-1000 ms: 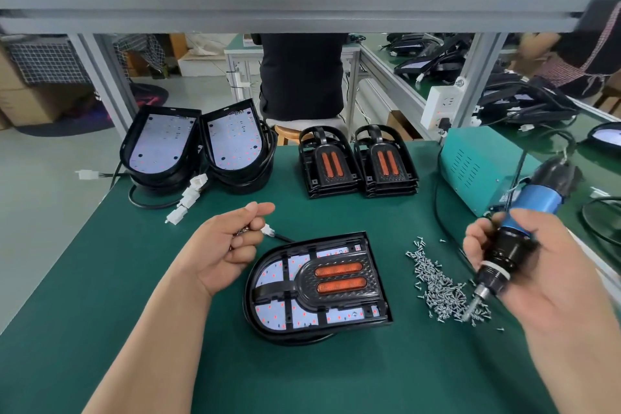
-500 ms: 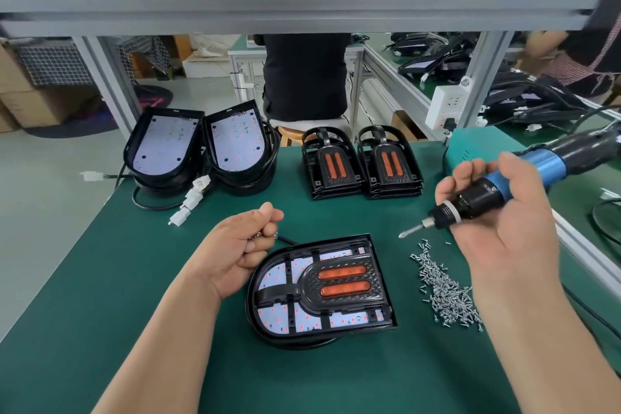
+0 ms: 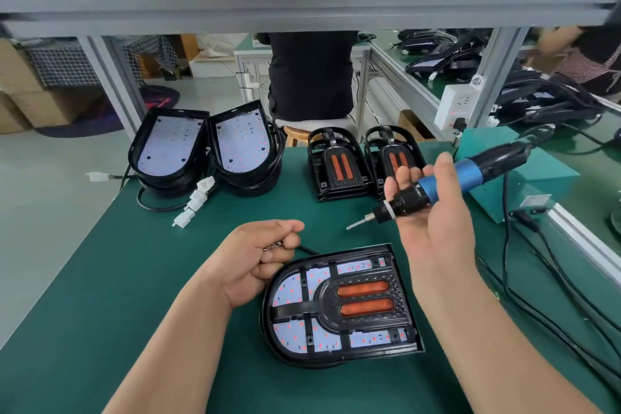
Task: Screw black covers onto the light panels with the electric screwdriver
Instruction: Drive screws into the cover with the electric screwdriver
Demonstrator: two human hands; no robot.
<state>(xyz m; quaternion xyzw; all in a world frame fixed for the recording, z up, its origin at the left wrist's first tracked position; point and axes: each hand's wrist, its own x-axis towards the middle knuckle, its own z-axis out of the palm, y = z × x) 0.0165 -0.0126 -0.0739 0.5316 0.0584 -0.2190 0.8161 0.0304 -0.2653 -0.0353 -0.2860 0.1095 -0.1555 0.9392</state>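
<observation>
Screwdriver point(image 3: 447, 183): blue-black cylinder, thumb-clamped in right hand point(image 3: 433, 235) | left hand point(image 3: 248, 262) fingers curled on shiny screws point(image 3: 273, 246) | ribbed black cover point(image 3: 363, 319)

mat point(image 3: 134, 279) green | cover point(image 3: 327, 306) black, orange bars | screwdriver point(image 3: 472, 173) blue-black | box point(image 3: 537, 178) teal

Curled left hand point(image 3: 255, 262) hides most of its small metal pieces point(image 3: 273, 246).

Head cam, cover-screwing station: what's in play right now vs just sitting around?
In play: electric screwdriver in right hand; screws in left hand; front light panel with black cover on it.
Idle now: spare cover stacks; bare panels; teal box; white connectors.
</observation>
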